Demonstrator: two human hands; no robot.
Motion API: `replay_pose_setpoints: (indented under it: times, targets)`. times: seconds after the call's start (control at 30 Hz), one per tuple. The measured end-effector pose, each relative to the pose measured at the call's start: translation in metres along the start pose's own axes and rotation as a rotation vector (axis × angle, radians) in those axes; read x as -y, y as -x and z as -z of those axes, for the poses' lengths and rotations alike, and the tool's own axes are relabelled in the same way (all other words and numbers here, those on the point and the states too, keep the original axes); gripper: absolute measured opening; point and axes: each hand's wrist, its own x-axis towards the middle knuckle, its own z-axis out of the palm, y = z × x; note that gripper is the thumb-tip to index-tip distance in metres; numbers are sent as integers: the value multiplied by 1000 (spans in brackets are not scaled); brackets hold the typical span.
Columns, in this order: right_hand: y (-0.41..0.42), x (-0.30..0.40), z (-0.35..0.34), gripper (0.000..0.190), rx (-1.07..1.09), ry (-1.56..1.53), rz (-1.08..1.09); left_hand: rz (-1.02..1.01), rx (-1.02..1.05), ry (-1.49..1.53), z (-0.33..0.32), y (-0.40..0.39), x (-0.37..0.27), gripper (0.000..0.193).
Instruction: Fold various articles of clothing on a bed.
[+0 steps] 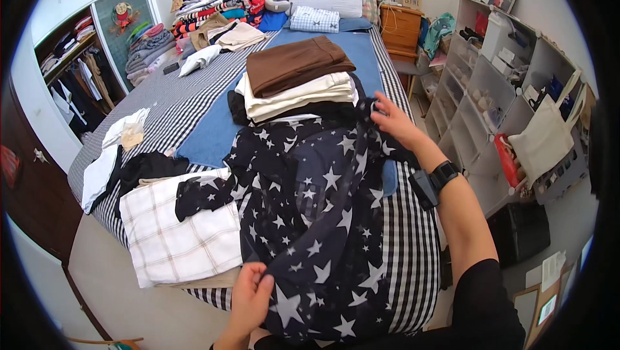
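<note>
A sheer black garment with white stars [334,180] lies spread over the near part of the bed. My left hand [249,296] pinches its near left edge between thumb and fingers. At its upper right, my right hand [395,120] has its fingertips on a bunched part of the cloth; the exact grip is partly hidden. One short sleeve lies across a folded white checked cloth [179,234] on the left. Just beyond the garment rises a folded stack, with brown trousers [298,66] on top of cream-white clothing [300,95] and black pieces.
Beneath are a black-and-white checked bedsheet [411,253] and a blue mat [208,132]. Black clothing [150,171] and white clothing [99,175] lie at left. Piled clothes [223,6] stand at the far left of the bed. Storage cubes [489,83] line the right wall.
</note>
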Motion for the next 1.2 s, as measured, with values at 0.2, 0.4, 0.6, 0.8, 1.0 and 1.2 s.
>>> replay_pose_setpoints:
  times: [0.2,0.4,0.6,0.8,1.0,1.2]
  targets:
    - [105,8,3,24,151,538,95,-280,-36,-769,-5,13,-11,33]
    - [263,52,-18,19,513,432,61,-657,255,-907,-28,48,-11,29]
    - [367,70,-50,27,424,666,75,-728,472,-1009,-44,82,7,37]
    - [403,44,-51,11,235,258,-57,-654,-319,-1073,9,72,30,39]
    - [439,29,-6,11,-91,-703,-345,-542,-244,-984,34,73,53,29]
    - [468,20,30,9,-351,-684,-377,-318,-166,-171,28,95,52,23]
